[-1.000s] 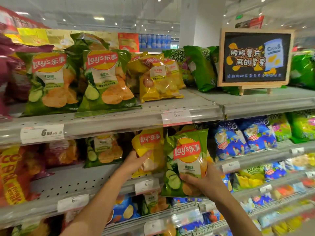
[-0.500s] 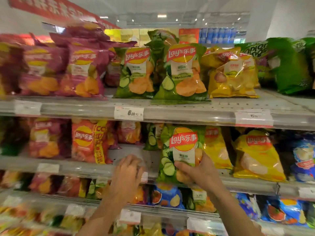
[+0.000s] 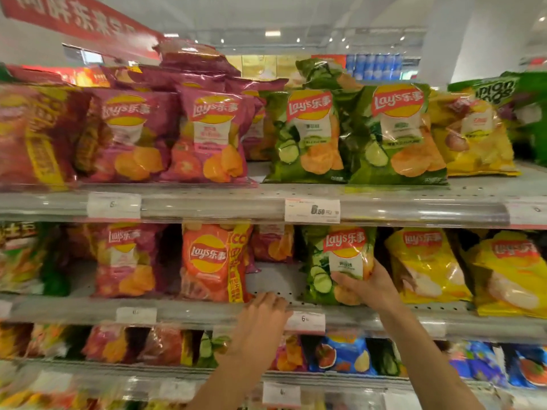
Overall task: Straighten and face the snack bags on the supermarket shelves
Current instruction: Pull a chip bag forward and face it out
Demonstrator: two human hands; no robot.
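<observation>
A green cucumber Lay's bag [image 3: 336, 261] stands upright on the middle shelf [image 3: 207, 312], label facing out. My right hand [image 3: 367, 287] grips its lower right part, fingers curled over the front. My left hand [image 3: 262, 312] rests on the shelf's front lip in the bare gap left of the green bag, holding nothing. An orange-red Lay's bag [image 3: 214, 263] stands left of that gap. Two yellow Lay's bags [image 3: 426, 264] lean to the right of the green bag.
The top shelf carries purple-red bags [image 3: 207, 134], two green cucumber bags [image 3: 396, 134] and a yellow bag [image 3: 470, 137]. A price tag [image 3: 312, 211] hangs on its rail. Lower shelves hold blue and mixed bags [image 3: 340, 355]. A red banner [image 3: 77, 22] hangs overhead.
The view swung left along the shelves. My right hand carried the green bag left and set it upright in the shelf gap. My left hand let go of the yellow bag and dropped to the shelf lip.
</observation>
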